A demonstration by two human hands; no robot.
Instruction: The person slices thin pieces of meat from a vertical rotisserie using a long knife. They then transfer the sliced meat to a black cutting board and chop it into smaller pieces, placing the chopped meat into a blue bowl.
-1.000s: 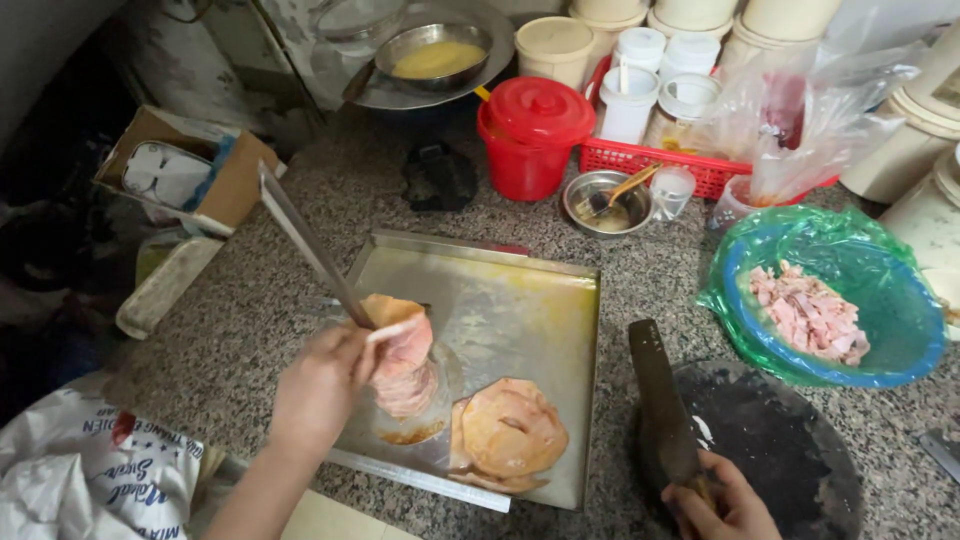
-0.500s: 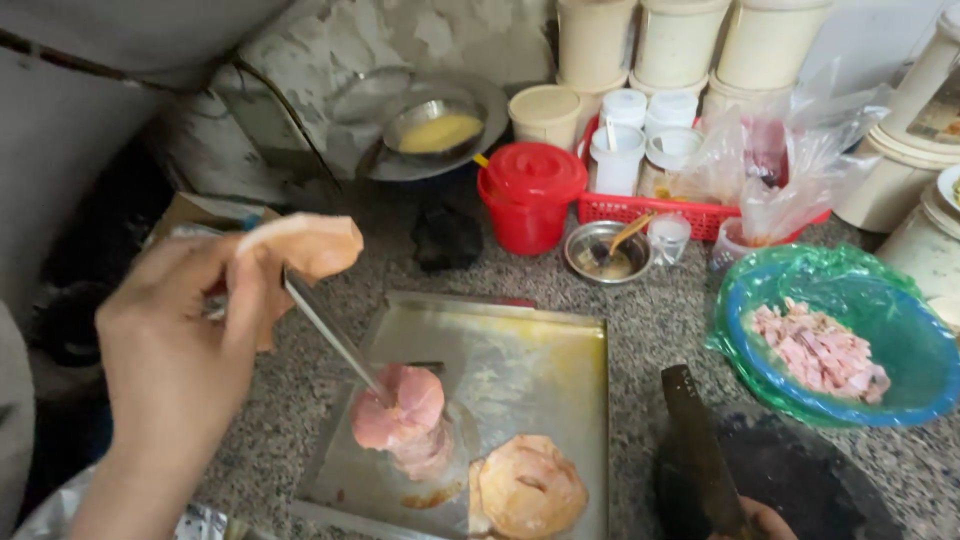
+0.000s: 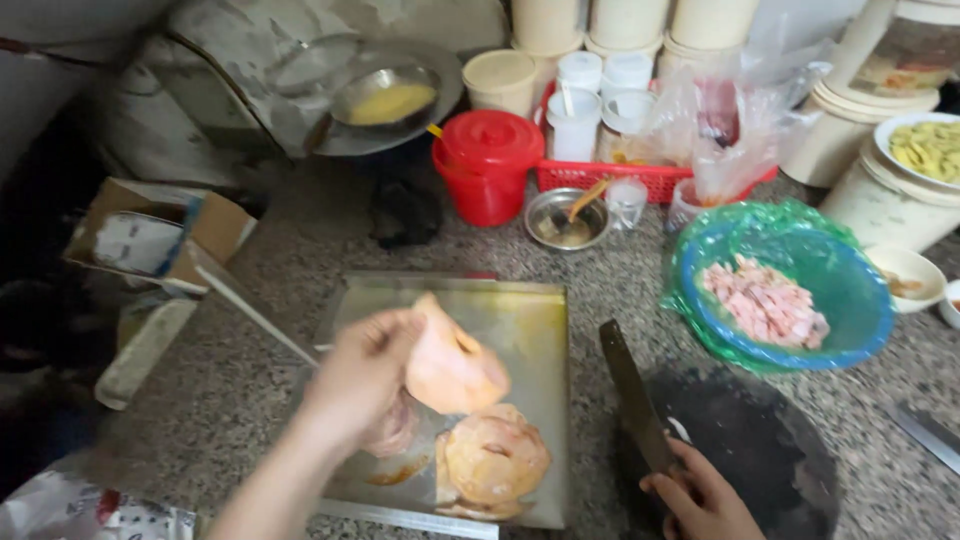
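My left hand (image 3: 362,372) holds a pale raw meat slice (image 3: 452,365) above a metal tray (image 3: 520,320), along with a thin skewer (image 3: 255,315) that sticks out to the upper left. More meat slices (image 3: 495,458) lie flat on the tray below, and a pinker piece shows just under my hand. At the bottom right, my right hand (image 3: 700,500) grips the handle of a dark cleaver (image 3: 630,395), whose blade points up over a round black chopping board (image 3: 760,450).
A blue bowl of chopped pink meat (image 3: 770,300) lined with green plastic sits to the right. Behind the tray stand a red lidded pot (image 3: 487,165), a small steel bowl with a spoon (image 3: 565,217), a red basket of cups (image 3: 600,175) and a pan (image 3: 385,105). A cardboard box (image 3: 150,235) lies left.
My left hand came down from the raised position at the left and now holds the meat slice low over the tray. The camera view shifted slightly; the cleaver hand stayed put.
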